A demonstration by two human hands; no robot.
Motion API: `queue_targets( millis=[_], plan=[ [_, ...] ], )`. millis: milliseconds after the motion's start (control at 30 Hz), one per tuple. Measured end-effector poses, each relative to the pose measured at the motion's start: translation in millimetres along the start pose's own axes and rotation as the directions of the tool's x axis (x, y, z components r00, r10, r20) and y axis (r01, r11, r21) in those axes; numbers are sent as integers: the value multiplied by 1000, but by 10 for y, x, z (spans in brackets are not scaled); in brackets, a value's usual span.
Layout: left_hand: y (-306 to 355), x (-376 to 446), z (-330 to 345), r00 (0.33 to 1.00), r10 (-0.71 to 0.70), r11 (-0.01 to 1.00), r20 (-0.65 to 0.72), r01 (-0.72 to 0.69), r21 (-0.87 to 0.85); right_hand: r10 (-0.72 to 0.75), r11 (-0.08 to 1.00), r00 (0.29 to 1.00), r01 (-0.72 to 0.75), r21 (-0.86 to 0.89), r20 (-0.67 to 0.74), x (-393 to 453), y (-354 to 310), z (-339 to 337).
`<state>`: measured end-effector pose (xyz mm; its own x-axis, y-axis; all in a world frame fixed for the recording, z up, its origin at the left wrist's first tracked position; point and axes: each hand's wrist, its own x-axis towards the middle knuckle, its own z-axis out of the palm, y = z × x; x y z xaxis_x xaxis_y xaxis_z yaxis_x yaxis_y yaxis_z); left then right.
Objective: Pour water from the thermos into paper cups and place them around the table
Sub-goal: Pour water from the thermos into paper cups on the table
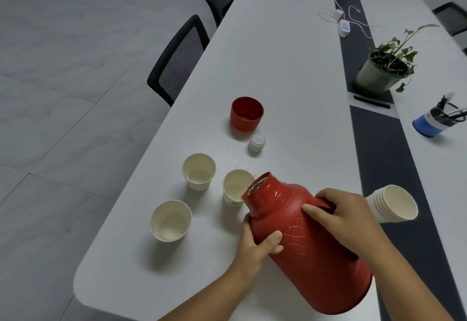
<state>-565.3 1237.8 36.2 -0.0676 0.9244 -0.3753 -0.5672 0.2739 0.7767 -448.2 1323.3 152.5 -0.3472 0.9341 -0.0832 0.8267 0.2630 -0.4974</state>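
A red thermos (310, 252) is tilted with its open mouth over the rim of a paper cup (233, 188). My right hand (343, 217) grips its handle on top. My left hand (255, 242) holds its body from below, near the neck. Two more paper cups stand upright on the white table (290, 80): one (199, 171) farther left and one (170, 220) near the front left. Whether water is flowing I cannot tell. The thermos's red cap (247, 114) and white stopper (257, 142) stand behind the cups.
A stack of paper cups (391, 203) lies on its side to the right of my right hand. A potted plant (384, 68), a blue pen holder (434, 121) and a charger with cables (343, 26) sit farther off. Black chairs (179, 60) line the left table edge.
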Motion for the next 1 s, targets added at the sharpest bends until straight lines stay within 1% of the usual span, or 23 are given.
queue_targets(
  millis=[433,667,733,800,900,1000],
  plan=[
    [39,10,-11,1000,-2,1000,3,2,13,-15,999,1000,15,31,2,5,22,9],
    [115,5,1,999,27,996,17,-29,81,-24,991,999,28,131,-28,-22,94,12],
    [159,2,14,998,64,989,20,-66,135,-32,983,998,42,181,-56,-67,154,0],
    [230,-3,41,992,126,965,10,-125,230,-43,970,994,67,235,-104,-118,229,-14],
    [329,17,85,976,215,907,29,-211,364,-49,940,984,104,324,-171,-158,331,-28],
    [433,65,127,966,246,837,82,-254,485,-47,913,968,141,382,-245,-188,425,-31]
  ],
)
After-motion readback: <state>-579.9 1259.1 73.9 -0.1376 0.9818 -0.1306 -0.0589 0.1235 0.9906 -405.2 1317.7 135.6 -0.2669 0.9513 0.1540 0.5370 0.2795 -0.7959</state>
